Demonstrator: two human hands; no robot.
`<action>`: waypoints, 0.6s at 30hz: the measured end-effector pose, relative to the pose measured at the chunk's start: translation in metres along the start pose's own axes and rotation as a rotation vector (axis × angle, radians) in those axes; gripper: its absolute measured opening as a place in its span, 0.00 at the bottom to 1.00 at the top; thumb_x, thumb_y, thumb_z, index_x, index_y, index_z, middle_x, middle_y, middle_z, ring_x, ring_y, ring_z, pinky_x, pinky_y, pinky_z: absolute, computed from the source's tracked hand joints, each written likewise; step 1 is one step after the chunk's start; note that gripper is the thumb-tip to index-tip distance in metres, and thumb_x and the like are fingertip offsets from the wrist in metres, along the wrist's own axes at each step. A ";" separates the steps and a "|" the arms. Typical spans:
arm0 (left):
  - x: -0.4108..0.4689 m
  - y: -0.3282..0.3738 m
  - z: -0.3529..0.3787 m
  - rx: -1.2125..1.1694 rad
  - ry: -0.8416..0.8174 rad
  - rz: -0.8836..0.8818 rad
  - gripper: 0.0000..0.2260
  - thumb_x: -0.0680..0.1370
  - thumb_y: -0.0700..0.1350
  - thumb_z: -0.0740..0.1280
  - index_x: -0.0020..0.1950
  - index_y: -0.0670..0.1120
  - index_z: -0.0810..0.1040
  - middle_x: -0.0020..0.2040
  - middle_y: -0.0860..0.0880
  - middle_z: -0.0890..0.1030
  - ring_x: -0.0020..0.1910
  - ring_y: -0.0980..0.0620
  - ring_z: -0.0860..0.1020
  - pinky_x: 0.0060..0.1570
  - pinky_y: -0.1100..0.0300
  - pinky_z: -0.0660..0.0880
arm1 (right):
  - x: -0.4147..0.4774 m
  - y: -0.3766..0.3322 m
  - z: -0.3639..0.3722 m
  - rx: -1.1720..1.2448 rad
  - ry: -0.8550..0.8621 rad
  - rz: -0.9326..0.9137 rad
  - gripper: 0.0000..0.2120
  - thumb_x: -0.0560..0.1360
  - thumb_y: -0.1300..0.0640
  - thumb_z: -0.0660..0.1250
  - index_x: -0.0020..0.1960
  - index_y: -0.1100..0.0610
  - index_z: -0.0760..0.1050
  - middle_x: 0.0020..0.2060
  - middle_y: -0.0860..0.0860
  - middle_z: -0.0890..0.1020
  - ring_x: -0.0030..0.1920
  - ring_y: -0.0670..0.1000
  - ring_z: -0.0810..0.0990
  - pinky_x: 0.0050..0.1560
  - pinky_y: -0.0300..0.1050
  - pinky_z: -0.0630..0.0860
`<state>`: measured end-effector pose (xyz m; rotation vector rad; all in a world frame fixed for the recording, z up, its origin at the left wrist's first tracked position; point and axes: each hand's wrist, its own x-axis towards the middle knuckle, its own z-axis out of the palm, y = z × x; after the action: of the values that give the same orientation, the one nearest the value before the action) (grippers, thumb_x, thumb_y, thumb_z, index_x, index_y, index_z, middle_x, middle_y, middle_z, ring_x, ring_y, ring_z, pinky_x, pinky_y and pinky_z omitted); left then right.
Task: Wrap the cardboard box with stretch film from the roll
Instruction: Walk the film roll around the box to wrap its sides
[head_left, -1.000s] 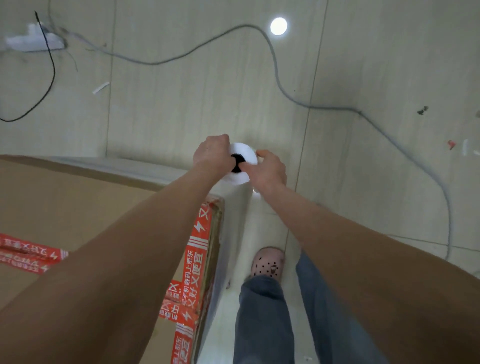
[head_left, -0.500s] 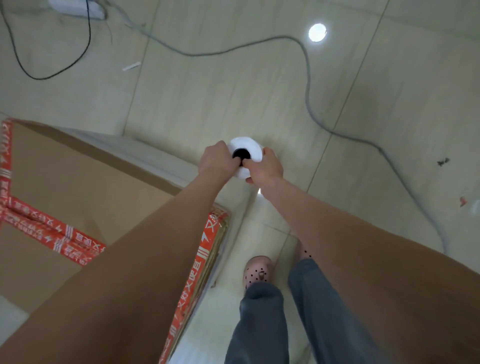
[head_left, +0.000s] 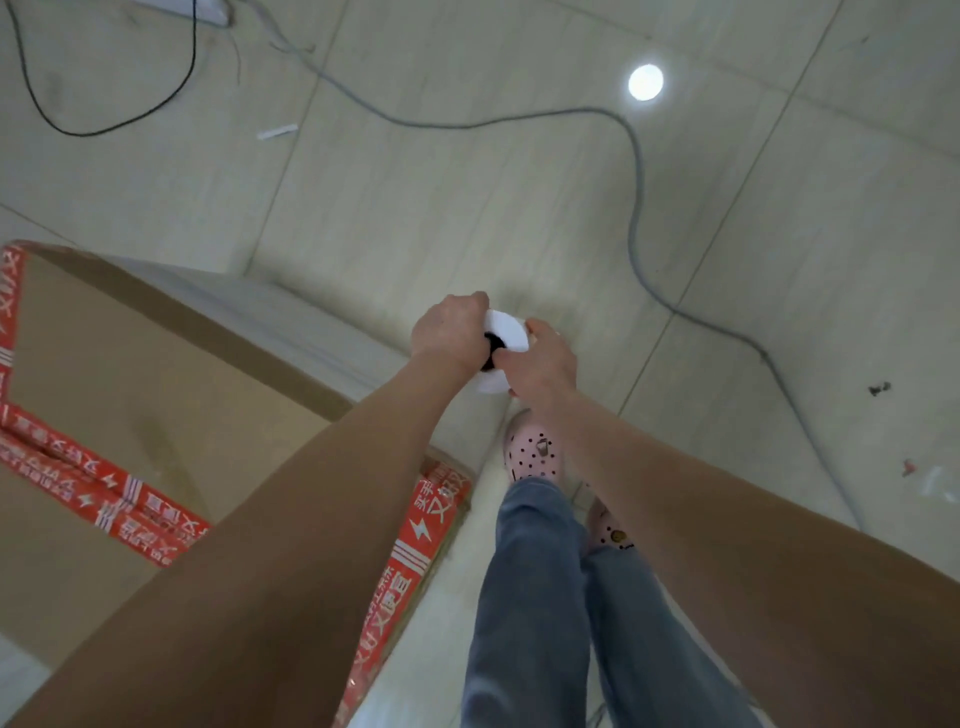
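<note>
A large brown cardboard box (head_left: 171, 395) taped with red printed tape fills the lower left. Clear stretch film (head_left: 311, 332) covers its far side and runs to a white film roll (head_left: 506, 332) held upright past the box's right corner. My left hand (head_left: 449, 330) grips the roll's left side, fingers curled at its dark core. From the right, my right hand (head_left: 545, 358) holds the roll, thumb at the core. Most of the roll is hidden below both hands.
My legs in blue jeans (head_left: 540, 597) and pink clogs (head_left: 532, 452) stand right of the box. A grey cable (head_left: 636, 208) snakes across the pale tiled floor, a black cable (head_left: 104, 127) lies far left, and a white scrap (head_left: 277, 132) lies nearby.
The view has swung around the box's corner, so more of the box top shows. Both hands kept hold of the roll, and one foot stepped forward under it.
</note>
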<state>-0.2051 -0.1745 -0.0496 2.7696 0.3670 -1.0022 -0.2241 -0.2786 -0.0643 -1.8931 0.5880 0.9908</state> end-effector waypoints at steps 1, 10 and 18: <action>0.004 -0.005 -0.003 -0.055 0.002 -0.038 0.10 0.74 0.41 0.64 0.55 0.41 0.74 0.52 0.41 0.78 0.51 0.40 0.77 0.40 0.56 0.69 | 0.002 -0.007 -0.001 -0.022 -0.004 -0.011 0.28 0.72 0.57 0.69 0.71 0.55 0.67 0.61 0.53 0.76 0.57 0.57 0.78 0.57 0.49 0.76; 0.030 -0.033 -0.013 -0.755 -0.040 -0.489 0.15 0.74 0.50 0.66 0.49 0.38 0.77 0.41 0.42 0.83 0.30 0.45 0.82 0.38 0.54 0.82 | 0.031 -0.057 0.002 -0.011 0.027 -0.115 0.32 0.73 0.53 0.70 0.74 0.54 0.63 0.67 0.52 0.72 0.65 0.52 0.72 0.54 0.37 0.66; 0.053 -0.033 -0.032 -0.805 -0.113 -0.426 0.15 0.75 0.55 0.64 0.45 0.42 0.76 0.45 0.45 0.83 0.43 0.45 0.83 0.46 0.53 0.81 | 0.051 -0.085 0.006 0.022 0.026 -0.025 0.27 0.75 0.50 0.65 0.71 0.54 0.64 0.62 0.53 0.75 0.55 0.53 0.77 0.47 0.43 0.73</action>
<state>-0.1556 -0.1264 -0.0618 1.9337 1.0940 -0.8247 -0.1361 -0.2320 -0.0659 -1.8920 0.5869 0.9421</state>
